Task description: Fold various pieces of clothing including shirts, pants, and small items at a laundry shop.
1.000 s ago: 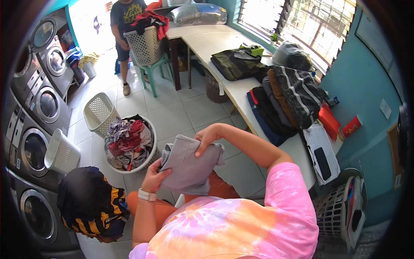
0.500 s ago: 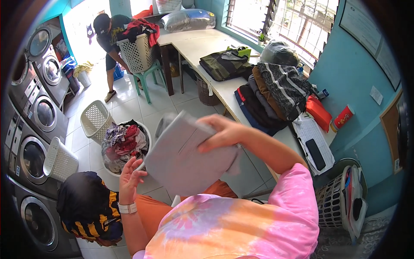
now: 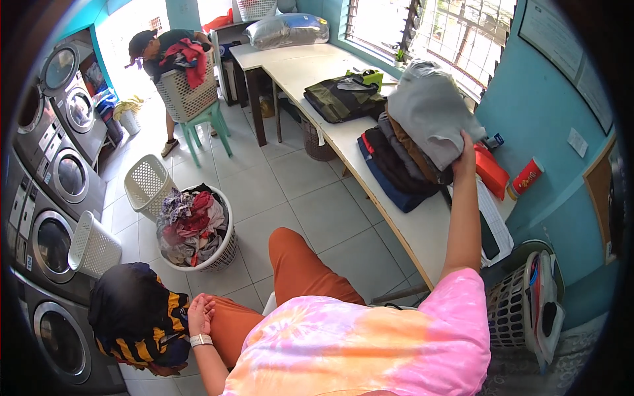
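My right hand (image 3: 465, 157) reaches out over the long table and grips the near edge of a light grey folded garment (image 3: 432, 109). That garment lies on top of a stack of folded clothes (image 3: 398, 168) in navy, black, grey and brown. Close to my lap, my left hand (image 3: 201, 314) rests palm up with loosely curled fingers and nothing in it. Beside it is a heap of black and yellow clothing (image 3: 139, 317).
Loose laundry fills a round white basket (image 3: 229, 254) on the floor. Front-loading machines (image 3: 53, 241) line the left side. A person (image 3: 150, 51) bends behind a laundry basket on a green chair (image 3: 205, 125). A dark green folded item (image 3: 340, 99) lies farther along the table.
My right hand has carried the grey garment from before me onto the stack at the right. My left hand has lowered toward my lap. The other person's basket and chair have shifted left.
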The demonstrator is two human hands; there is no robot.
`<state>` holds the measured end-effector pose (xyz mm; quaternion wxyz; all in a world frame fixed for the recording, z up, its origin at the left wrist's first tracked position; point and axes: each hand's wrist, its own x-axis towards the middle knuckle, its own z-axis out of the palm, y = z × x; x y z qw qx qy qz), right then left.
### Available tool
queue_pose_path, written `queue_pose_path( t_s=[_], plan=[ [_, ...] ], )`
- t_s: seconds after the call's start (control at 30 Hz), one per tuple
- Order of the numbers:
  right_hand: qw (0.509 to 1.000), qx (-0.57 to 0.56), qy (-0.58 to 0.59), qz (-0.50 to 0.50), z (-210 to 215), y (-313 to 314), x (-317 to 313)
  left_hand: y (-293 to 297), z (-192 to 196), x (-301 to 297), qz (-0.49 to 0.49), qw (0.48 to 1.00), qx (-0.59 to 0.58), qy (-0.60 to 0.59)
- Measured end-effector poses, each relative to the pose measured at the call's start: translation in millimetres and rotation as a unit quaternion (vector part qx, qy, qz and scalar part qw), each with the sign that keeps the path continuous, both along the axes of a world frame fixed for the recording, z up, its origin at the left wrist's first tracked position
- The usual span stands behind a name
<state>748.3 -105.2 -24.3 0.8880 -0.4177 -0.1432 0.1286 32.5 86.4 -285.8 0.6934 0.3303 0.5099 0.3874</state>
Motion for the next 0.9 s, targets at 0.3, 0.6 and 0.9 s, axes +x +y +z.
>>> queue_pose_path(
  t_s=[0.3, 0.6, 0.9],
  plan=[
    [0.998, -0.003, 0.036, 0.054, -25.0, -34.3, 41.9, -5.0, 0.1, -3.5, 0.02, 1.0, 0.012, -0.014],
    [0.729, -0.386, -0.33, -0.458, -50.8, -26.9, 103.6, -6.6, 2.7, 3.4, 0.029, 0.999, 0.013, 0.008],
    [0.913, -0.228, -0.139, -0.309, -46.7, -18.4, 96.2, -13.3, 2.0, -3.1, 0.055, 0.997, 0.019, -0.041]
  ],
)
